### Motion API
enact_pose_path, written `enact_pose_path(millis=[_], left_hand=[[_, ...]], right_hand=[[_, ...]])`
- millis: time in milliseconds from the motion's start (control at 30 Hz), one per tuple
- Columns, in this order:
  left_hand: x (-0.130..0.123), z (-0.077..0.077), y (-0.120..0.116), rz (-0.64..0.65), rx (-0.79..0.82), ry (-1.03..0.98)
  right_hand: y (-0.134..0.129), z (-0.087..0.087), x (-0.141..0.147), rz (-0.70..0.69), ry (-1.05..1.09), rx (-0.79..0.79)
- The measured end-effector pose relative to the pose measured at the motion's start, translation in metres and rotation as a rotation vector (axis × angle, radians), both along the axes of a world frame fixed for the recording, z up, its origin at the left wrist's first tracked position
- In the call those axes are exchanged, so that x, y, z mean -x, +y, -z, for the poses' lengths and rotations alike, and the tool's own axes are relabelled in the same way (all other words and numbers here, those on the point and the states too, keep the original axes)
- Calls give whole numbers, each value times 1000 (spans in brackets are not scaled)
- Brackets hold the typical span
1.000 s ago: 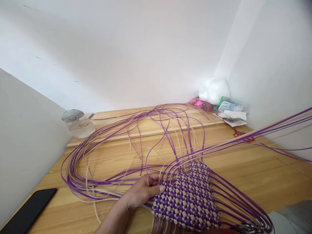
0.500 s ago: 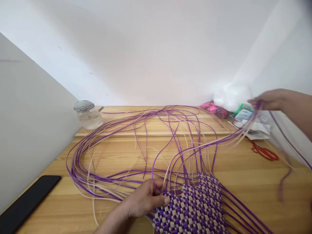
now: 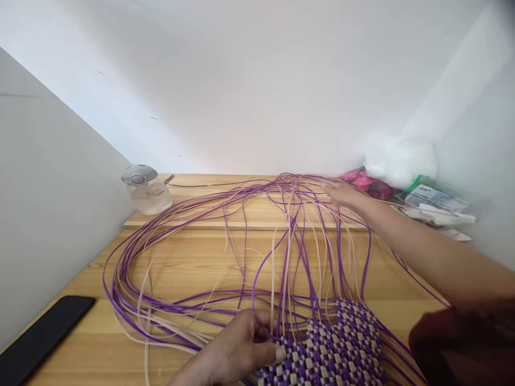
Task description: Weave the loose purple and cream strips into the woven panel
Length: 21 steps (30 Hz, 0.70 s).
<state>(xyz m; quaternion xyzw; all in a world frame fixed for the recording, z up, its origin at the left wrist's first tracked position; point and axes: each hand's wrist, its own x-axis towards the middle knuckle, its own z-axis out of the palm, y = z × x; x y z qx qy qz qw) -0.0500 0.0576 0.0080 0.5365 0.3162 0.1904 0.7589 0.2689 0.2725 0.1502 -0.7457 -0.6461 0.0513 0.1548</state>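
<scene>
A woven piece [image 3: 328, 351] in a purple and beige checked pattern lies at the bottom of the view. My left hand [image 3: 247, 346] grips its upper left corner, with the thumb on top of the weave. From its edges long purple and beige strands [image 3: 124, 268] run out, many looping left and back across the table. My right arm reaches far forward. My right hand [image 3: 340, 194] is over the strands near the back of the table, its fingers stretched out to the left and slightly blurred.
A lidded clear container [image 3: 147, 190] stands at back left, and a black phone-like slab [image 3: 50, 335] lies at front left. Along the back right are a white plastic bag [image 3: 400, 161], a pink bundle [image 3: 368, 182] and plastic packets [image 3: 436, 201]. A raised board [image 3: 193, 225] crosses the table's rear.
My right hand has swung from the far right to the back middle, and the strands it held now lie toward the back. My left hand keeps its grip on the weave.
</scene>
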Motion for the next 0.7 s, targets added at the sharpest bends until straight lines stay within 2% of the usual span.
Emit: enact_pose_path(millis=[133,200,233,300,400,500,600,700], left_hand=[[0,-3,1,42,-8,32],[1,-6,2,65,-35,36],[1,-8,3,76,-60,36],[2,-10,5,94,-120,50],[4,-13,7,110,-183,107],[11,-17,9,153,-243,135],[20,-22,11,204,-366,178],[25,-22,13,174,-493,258]], right_hand=[[-118,42,43,-248,215,108],[-181,59,71,-441,492,141],[-207,68,86,-523,589,120],[-244,88,110,-682,692,-63],[-265,116,126,-862,670,-315],[-264,134,124,-974,589,-390],[-261,139,120,-1063,497,-395],[-261,138,119,-1117,410,-377]])
